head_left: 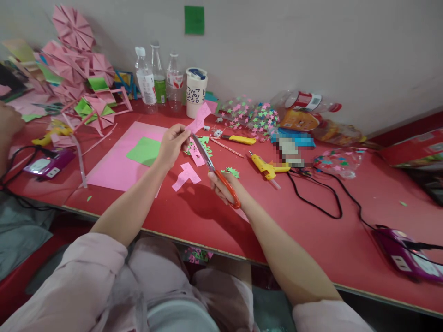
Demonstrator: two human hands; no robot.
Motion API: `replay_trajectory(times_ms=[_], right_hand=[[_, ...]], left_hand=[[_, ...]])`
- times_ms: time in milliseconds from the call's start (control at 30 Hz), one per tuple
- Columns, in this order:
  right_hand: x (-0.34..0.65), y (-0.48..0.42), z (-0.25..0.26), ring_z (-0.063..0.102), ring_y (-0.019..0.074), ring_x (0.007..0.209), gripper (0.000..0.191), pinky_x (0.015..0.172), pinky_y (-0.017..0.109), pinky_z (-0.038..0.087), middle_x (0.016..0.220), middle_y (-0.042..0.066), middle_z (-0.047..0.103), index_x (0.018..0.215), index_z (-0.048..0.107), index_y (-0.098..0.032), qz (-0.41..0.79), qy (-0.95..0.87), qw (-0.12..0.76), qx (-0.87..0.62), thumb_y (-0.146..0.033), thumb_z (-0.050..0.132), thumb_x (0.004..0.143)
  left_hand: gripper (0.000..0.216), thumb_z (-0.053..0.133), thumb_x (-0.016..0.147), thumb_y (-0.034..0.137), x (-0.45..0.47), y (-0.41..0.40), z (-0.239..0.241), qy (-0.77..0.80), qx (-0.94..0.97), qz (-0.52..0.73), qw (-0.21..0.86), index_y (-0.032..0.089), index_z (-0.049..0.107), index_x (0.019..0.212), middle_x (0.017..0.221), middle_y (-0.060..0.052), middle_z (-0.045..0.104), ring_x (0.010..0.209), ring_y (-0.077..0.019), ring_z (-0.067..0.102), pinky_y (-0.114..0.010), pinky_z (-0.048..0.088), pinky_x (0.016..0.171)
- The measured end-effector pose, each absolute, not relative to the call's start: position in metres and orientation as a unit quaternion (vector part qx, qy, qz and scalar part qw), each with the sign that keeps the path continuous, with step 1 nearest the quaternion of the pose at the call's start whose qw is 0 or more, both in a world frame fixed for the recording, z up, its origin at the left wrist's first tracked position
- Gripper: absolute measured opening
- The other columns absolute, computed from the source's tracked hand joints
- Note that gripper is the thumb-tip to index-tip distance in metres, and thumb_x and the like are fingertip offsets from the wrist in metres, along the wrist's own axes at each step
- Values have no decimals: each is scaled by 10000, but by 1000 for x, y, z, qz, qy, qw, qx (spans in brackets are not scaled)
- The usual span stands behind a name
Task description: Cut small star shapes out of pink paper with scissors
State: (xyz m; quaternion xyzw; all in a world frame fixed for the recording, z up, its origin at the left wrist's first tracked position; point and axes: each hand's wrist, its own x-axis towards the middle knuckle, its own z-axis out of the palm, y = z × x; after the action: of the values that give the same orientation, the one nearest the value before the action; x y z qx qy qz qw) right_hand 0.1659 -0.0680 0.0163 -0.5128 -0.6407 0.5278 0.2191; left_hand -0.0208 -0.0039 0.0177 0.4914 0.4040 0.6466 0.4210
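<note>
My left hand (176, 144) pinches a strip of pink paper (200, 119) above the middle of the table. In my right hand (224, 186) is a pair of scissors (226, 185) with orange handles, my fingers around the grips. The blades point up and left, their tips close to the lower end of the pink strip. Beneath the hands lie a cut pink paper scrap (187, 176) and small green paper stars (231, 172). A green paper square (143, 151) rests on a large pink sheet (110, 170) to the left.
A yellow glue gun (266, 166) and a yellow box cutter (240, 139) lie right of centre. Bottles (146, 85) and a white cup (196, 103) stand along the wall. Folded pink paper (74, 27) piles up at left, near another person's hand (12, 121). A purple power strip (411, 256) sits right.
</note>
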Motion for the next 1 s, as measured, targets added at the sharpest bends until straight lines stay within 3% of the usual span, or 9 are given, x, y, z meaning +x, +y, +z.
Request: replay_trajectory(times_ms=[433,1000], right_hand=[[167,-69,16,318,74,236,511,285,213,285,317,-82,324,593,419,-216,502,-652,218,-524,-686,513,772],[166,-69,15,307,56,256,443,298,191,278,343,-93,339,625,433,-194,529,-639,236,-505,-589,521,805]], left_hand=[[201,550,805,146,-23,-3,17,411,484,650,418,182,488,617,485,55,476,406,-28,413,-164,320,412],[198,541,795,142,-21,-6,18,391,501,637,436,172,493,605,450,59,463,370,-19,391,-149,282,375]])
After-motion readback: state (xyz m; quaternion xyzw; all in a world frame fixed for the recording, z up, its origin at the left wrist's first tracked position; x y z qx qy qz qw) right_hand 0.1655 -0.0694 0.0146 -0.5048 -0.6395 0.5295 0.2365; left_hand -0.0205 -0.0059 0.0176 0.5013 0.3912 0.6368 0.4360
